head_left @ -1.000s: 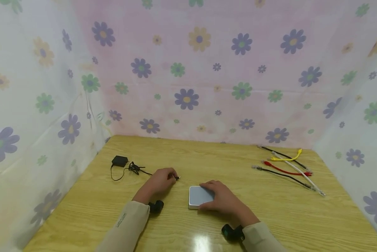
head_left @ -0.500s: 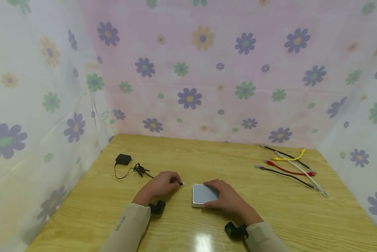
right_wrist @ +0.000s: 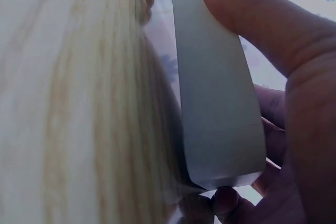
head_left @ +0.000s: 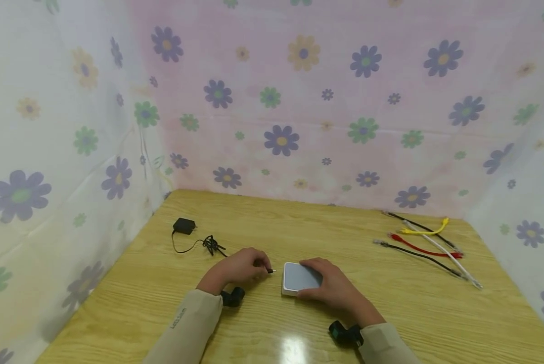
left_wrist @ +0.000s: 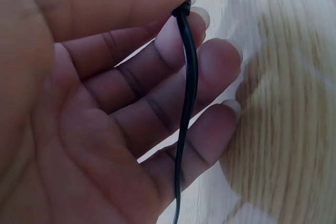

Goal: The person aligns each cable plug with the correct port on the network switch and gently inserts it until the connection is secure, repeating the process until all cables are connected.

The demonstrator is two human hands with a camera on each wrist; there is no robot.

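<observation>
Between the thumb and index finger of my left hand (head_left: 240,267) is a small black power plug (head_left: 271,271) with a metal tip pointing right. Its thin black cable (left_wrist: 190,77) runs down past the other loosely bent fingers in the left wrist view. My right hand (head_left: 333,285) grips a small white box (head_left: 299,277) with a grey top, thumb on the near side and fingers on the far side. The plug tip stands just left of the box, apart from it. From here the box's left side is mostly hidden in the head view.
A black power adapter (head_left: 183,226) lies at the back left, joined to the cable, which has a tied bundle (head_left: 213,244). At the right lie several short network cables, among them a yellow cable (head_left: 426,231) and a red cable (head_left: 424,248). Floral cloth (head_left: 299,111) surrounds the wooden table (head_left: 254,323).
The left hand has brought the plug nearer to the box's left side, and the tip now points at it. The right hand keeps its grip. The head view has shifted slightly.
</observation>
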